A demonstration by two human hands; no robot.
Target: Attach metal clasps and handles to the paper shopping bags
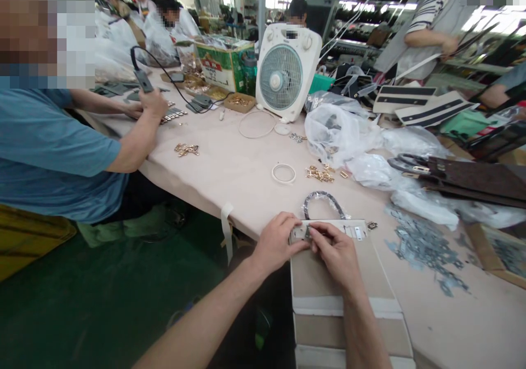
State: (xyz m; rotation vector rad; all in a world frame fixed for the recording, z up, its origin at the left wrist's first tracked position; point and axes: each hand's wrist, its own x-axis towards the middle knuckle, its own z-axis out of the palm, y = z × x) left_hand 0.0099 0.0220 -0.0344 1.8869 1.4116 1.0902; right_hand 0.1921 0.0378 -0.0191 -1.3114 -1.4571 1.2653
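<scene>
A flat beige bag panel (318,288) with white edges lies at the table's near edge. Its dark, plastic-wrapped handle (322,195) arches beyond the top edge. My left hand (280,240) is closed on the panel's upper left edge, thumb on top and fingers at the border. My right hand (335,251) pinches a small grey metal piece (308,232) against the panel's top strip, close to the left fingertips; the fingers partly cover it. Right of it, a silver metal plate (358,232) sits on the same strip. A small metal buckle (372,225) is at the panel's top right corner.
Loose metal plates (427,248) are heaped on the right, beside a cardboard box (493,254). Gold buckles (319,173) and a white tape roll (283,173) lie ahead. Farther back stand a box fan (283,73) and plastic bags (332,131). A co-worker (61,144) sits left.
</scene>
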